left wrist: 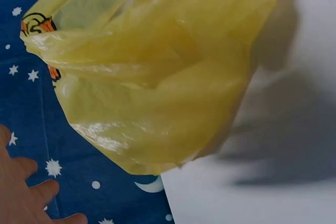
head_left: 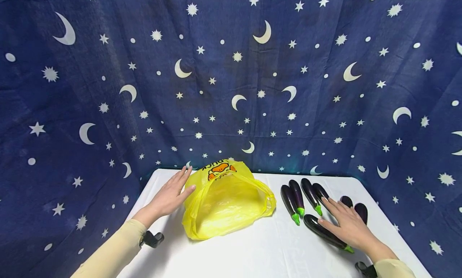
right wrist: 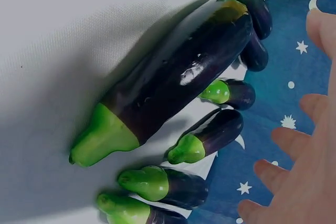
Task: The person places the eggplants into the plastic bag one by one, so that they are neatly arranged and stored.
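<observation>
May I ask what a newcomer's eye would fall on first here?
Probably the bright yellow bag, gaping open on the white table. Next, the glossy dark eggplants to its right, by the right hand, then the blue cloth with white moons and stars behind.

Eggplants (right wrist: 173,77): head view far, right-wrist close

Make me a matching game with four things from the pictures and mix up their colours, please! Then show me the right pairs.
Things:
1. bag
2. eggplants
3. curtain
4. table top

Colours:
A. blue with white moons and stars
B. plain white
C. yellow
D. dark purple with green ends

Right pairs: 1-C, 2-D, 3-A, 4-B
</observation>
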The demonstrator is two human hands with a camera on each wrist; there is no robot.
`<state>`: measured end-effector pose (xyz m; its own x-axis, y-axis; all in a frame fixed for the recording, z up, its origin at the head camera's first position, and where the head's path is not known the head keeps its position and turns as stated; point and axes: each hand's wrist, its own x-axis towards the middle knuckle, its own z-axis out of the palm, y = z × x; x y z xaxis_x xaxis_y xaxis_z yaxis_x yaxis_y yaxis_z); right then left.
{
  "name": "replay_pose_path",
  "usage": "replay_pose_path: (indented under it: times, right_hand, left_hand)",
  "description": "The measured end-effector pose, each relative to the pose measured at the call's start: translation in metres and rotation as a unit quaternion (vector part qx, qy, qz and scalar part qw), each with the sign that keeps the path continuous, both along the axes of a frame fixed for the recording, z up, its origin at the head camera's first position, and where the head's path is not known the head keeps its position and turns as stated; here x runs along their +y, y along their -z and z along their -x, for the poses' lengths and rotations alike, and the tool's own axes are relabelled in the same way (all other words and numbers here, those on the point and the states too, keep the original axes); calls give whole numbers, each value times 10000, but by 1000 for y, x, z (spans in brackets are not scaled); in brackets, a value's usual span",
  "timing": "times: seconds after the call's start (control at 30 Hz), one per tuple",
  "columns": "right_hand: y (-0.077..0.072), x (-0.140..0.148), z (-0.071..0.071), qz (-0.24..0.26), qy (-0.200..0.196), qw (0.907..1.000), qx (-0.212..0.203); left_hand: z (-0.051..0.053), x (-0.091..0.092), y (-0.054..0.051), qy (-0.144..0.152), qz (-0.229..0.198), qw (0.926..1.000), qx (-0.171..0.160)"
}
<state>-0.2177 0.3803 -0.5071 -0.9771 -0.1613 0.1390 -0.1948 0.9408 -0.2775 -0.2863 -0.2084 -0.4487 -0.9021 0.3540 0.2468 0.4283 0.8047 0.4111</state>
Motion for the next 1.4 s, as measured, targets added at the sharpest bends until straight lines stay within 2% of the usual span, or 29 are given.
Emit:
replay_pose_path:
  times: [0.1,0.33,0.5,0.63,0.73,0.9,1.0,1.2,1.3,1.4]
  right_hand:
    - [1,-1,-1,-18,-75,10000,49]
    - [2,-2,-2,-13,-285,9994,176]
    - [1,-2,-4,-9,-365,9992,171]
    - [-1,-1,-5,145,-331,9993,-124]
    - [-4,0,-3,407,-380,9971,-517]
    - [-11,0,0,900,-347,9872,-1268]
    - [-17,-1,2,1143,-326,9799,-1602]
    - [-21,1,7,1565,-594,9638,-2075]
    - [-20,4,10,1857,-544,9526,-2348]
    - [-17,6,13,2022,-440,9451,-2530]
  left_hand:
    - [-1,2,-4,98,-52,9999,-12]
    - [2,7,-11,155,-67,9994,-307]
    - [7,10,-16,383,-172,9980,-481]
    - [12,14,-22,694,-416,9928,-879]
    - [18,16,-27,972,-650,9842,-1329]
    - [27,16,-33,1389,-852,9663,-1991]
    - [31,14,-34,1494,-783,9607,-2204]
    - [41,13,-32,1599,-536,9592,-2269]
    - [46,14,-33,1626,-596,9576,-2301]
    - [49,16,-33,1522,-566,9582,-2356]
